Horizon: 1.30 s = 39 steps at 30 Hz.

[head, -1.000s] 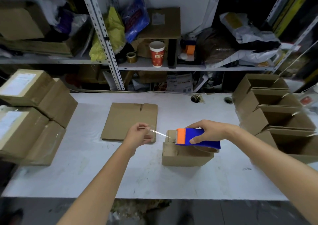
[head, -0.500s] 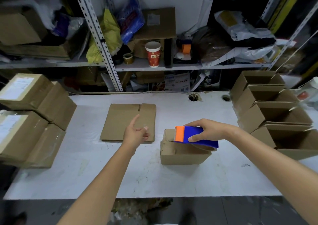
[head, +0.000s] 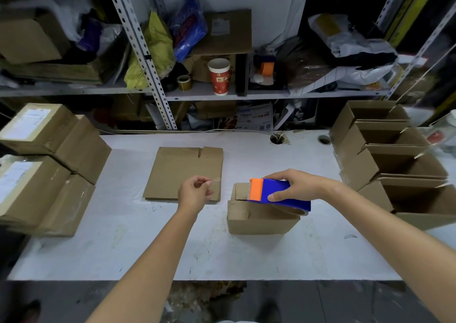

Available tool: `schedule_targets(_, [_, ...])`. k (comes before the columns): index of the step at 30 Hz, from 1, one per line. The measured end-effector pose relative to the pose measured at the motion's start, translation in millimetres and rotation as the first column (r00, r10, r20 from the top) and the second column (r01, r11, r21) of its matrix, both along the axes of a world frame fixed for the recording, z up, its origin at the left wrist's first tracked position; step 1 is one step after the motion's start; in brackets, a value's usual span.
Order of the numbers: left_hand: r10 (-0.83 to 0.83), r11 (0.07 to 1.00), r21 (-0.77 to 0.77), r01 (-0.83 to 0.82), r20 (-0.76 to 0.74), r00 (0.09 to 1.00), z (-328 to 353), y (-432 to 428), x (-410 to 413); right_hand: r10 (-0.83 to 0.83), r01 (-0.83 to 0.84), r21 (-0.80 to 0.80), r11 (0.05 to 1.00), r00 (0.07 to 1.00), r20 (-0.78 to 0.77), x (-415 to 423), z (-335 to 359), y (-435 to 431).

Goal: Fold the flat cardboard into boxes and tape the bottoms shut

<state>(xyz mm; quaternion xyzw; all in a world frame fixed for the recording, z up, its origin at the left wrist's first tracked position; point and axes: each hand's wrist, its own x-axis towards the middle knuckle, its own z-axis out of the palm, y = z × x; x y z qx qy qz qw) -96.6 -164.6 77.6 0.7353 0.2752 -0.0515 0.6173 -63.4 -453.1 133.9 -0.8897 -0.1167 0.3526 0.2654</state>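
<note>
Box (head: 261, 220), mid-table, seemingly untaped: I am gripping the dispenser (head: 278, 194) over it in my right hand (head: 301, 187), pinching a tape strand (head: 215, 180) in my curled left hand (head: 195, 194); four folded boxes (head: 355, 164) are standing at right, one flat sheet (head: 182, 169) waiting.

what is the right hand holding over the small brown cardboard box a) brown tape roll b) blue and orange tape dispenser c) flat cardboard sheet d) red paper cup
b: the right hand grips the blue and orange tape dispenser over the small brown cardboard box, while the left hand pinches only a thin clear strand.
</note>
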Motion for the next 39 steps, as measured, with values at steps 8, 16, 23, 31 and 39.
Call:
schedule_targets(8, [-0.021, 0.999, -0.043, 0.015, -0.128, 0.992, 3.7, -6.1, -5.1, 0.007, -0.007, -0.013, 1.000, 1.000, -0.001, 0.2, -4.0, -0.2])
schedule_targets(16, [-0.184, 0.963, -0.211, 0.164, -0.078, 0.980, -0.7, -16.2, -24.9, 0.018, -0.018, -0.037, 0.999, 1.000, 0.004, 3.5, -4.8, 2.6])
schedule_targets(23, [-0.283, 0.942, -0.201, 0.270, -0.042, 0.958, -7.2, -34.9, -36.6, 0.036, -0.035, -0.032, 0.999, 0.999, 0.025, 3.6, -3.6, 7.3])
schedule_targets(31, [-0.296, 0.955, -0.018, 0.296, -0.064, 0.953, -19.1, -61.3, -40.0, 0.041, -0.042, -0.055, 0.998, 0.999, -0.019, 1.8, 5.2, -12.0])
schedule_targets(39, [-0.213, 0.965, 0.158, 0.208, 0.016, 0.977, -15.4, -93.4, -36.4, -0.011, 0.011, 0.004, 1.000, 1.000, -0.026, -8.2, 1.8, -20.3])
